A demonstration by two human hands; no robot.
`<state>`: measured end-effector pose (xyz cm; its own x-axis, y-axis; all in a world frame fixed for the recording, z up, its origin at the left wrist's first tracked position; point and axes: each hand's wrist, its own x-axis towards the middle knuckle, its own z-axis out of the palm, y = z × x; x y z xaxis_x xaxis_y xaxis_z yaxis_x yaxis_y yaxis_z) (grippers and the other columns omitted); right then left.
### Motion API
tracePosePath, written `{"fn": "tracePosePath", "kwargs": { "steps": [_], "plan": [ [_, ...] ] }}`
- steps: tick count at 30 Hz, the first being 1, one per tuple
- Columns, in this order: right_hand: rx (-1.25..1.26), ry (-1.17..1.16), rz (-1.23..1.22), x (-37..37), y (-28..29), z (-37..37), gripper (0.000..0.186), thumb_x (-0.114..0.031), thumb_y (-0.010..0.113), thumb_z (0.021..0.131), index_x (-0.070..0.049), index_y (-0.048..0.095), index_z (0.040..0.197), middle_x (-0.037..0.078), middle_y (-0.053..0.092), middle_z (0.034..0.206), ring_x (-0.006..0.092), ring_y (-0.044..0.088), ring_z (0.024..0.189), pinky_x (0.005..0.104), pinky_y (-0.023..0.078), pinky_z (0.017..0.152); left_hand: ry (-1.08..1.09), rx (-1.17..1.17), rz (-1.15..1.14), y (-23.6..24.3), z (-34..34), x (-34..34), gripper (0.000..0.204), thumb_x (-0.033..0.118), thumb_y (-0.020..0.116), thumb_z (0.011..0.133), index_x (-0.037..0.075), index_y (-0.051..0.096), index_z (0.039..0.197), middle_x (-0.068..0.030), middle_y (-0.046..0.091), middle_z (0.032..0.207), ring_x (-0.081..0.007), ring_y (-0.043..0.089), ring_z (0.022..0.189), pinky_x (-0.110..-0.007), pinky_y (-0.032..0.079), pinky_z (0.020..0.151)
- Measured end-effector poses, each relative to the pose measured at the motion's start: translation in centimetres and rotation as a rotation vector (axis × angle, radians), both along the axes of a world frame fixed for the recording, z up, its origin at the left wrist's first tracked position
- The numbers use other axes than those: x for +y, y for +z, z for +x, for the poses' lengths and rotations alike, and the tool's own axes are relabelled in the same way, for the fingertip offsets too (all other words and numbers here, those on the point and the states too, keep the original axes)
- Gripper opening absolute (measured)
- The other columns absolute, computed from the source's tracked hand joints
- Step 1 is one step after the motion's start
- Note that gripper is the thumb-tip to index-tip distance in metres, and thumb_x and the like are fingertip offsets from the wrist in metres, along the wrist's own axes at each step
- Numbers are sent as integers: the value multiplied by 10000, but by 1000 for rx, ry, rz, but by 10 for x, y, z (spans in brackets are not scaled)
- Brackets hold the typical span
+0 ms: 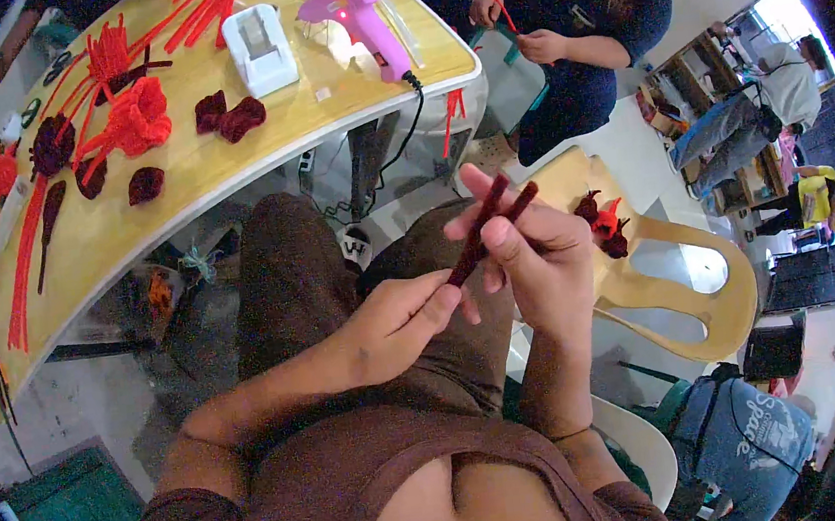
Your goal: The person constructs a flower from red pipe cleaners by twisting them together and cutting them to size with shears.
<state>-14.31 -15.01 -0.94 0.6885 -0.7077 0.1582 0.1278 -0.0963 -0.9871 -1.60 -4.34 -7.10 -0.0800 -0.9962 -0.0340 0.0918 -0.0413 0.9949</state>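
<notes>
Dark maroon pipe cleaners (473,252) are held over my lap, their two fuzzy ends spread apart in a narrow V at the top. My left hand (406,326) is closed around their lower end. Higher up, my right hand (541,254) pinches them between thumb and fingers, with the other fingers partly stretched out. Whether it is one folded stem or separate stems, I cannot tell, since my fingers cover the lower part.
On the wooden table (315,112) at the left are a pink glue gun (378,38), a white holder (260,51), red pipe cleaners (28,266) and a red fuzzy flower (139,114). A yellow chair (673,248) at right bears fuzzy flowers (607,224). Another person (570,20) works opposite.
</notes>
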Motion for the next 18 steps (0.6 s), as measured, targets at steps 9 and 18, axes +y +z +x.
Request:
{"fn": "tracePosePath", "kwargs": {
  "steps": [9,18],
  "plan": [
    [-243,233,294,-10,-12,6,312,-209,525,961,66,644,1047,176,628,1063,102,558,608,228,465,586,-39,-156,11,4,20,8,367,308,376,1012,28,566,869,-32,518,689,-123,484,665,-279,416,646],
    [-131,69,242,-3,-5,0,171,-99,603,904,34,695,959,131,647,997,80,544,587,208,450,531,-82,131,43,0,9,2,396,350,356,1018,40,594,950,48,384,642,-55,371,594,-230,339,557]
  ]
}}
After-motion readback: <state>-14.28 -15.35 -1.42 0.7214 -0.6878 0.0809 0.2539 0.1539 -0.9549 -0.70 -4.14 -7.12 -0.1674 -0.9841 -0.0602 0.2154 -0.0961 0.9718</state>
